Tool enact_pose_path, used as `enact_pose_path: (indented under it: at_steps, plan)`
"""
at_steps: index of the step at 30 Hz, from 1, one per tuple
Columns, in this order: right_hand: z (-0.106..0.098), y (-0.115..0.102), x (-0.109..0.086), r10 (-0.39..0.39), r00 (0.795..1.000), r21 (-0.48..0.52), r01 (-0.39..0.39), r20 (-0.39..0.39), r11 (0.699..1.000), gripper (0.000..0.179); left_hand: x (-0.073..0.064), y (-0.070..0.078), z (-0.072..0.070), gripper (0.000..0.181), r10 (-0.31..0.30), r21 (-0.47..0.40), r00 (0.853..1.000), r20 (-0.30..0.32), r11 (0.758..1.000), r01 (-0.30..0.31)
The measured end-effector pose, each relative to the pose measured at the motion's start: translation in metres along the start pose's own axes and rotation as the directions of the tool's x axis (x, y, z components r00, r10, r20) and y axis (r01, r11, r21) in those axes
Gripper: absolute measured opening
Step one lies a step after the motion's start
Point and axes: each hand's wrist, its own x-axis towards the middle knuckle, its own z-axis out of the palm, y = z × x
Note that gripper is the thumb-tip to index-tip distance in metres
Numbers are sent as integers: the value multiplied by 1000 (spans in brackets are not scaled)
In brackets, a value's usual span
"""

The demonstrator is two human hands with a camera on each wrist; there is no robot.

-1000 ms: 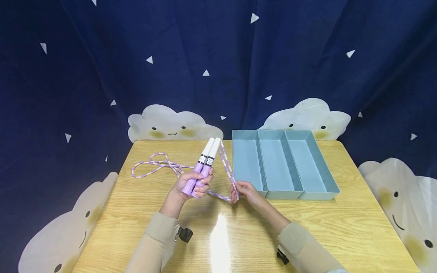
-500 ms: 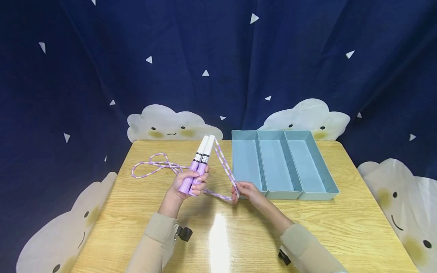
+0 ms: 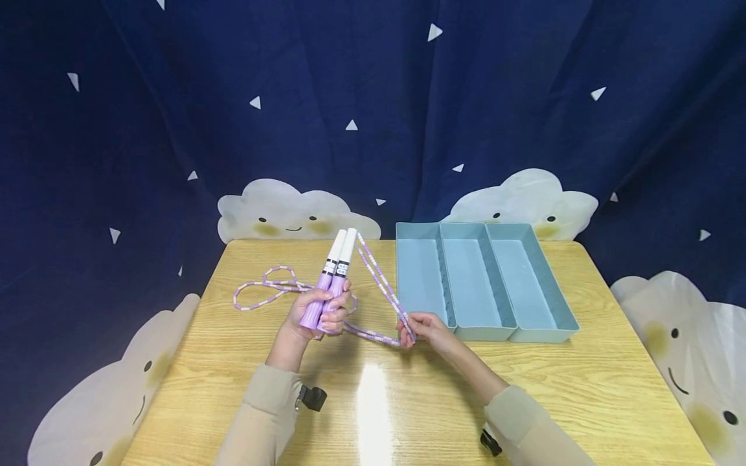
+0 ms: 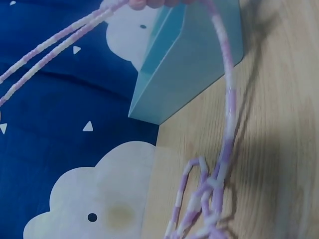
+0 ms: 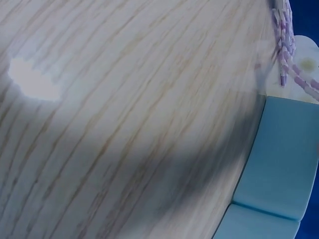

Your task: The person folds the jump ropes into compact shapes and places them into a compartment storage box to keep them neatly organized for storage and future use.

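A beaded jump rope point(image 3: 377, 277) in lilac and white hangs between my two hands. My left hand point(image 3: 309, 316) grips both of its handles point(image 3: 344, 254) side by side, white ends tilted up and away. From those ends a doubled strand slopes down to the right, where my right hand point(image 3: 428, 331) pinches it near the front left corner of a blue box. More rope point(image 3: 252, 307) runs back under the left hand and lies in loops on the table. In the left wrist view the rope point(image 4: 229, 99) drops from fingertips point(image 4: 154, 2) at the top edge toward a tangled bunch.
Three joined blue compartments point(image 3: 474, 333) stand on the right half of the wooden table point(image 3: 594, 388). A dark blue curtain point(image 3: 315, 142) with white triangles and clouds hangs behind it. Light glares off the table front point(image 3: 374, 414).
My left hand has moved a little left with the handles, and my right hand slightly right, widening the doubled strand between them. The loops on the table have slid a bit to the right.
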Motion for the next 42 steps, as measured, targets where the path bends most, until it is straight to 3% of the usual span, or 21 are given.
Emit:
enact_pose_path:
  at_steps: [7, 14, 18, 22, 26, 32, 37, 42]
  plan:
    - [-2, 0, -4, -29, 999, -19, 28, -25, 999, 33, -5, 0, 0, 24, 19, 23, 999, -37, 1000, -18]
    - [4, -20, -8, -30, 993, -166, 11, -118, 986, 28, -5, 1, -1, 24, 20, 41, 999, -45, 999, -18]
    - [11, -40, -9, -22, 992, -244, -10, -125, 970, 25, -5, 2, -2, 23, 22, 42, 999, -48, 999, -20]
    - [10, -45, -8, 4, 993, -350, -45, -116, 936, 24, -5, 3, -3, 22, 14, 40, 998, -60, 999, -12]
    - [6, -50, -7, 15, 996, -487, -58, -93, 871, 22, -6, 4, -3, 22, -6, 59, 997, -80, 998, 10]
    - [2, -70, -4, -53, 998, -693, 27, -16, 720, 20, -7, 6, -4, 19, -40, 110, 989, -145, 992, 57]
    - [1, -89, -2, -31, 998, -790, 56, 47, 611, 19, -7, 7, -5, 20, -77, 138, 980, -184, 985, 103]
    - [-1, -106, 1, -26, 990, -865, 134, 139, 484, 17, -7, 9, -5, 19, -122, 153, 970, -208, 976, 156]
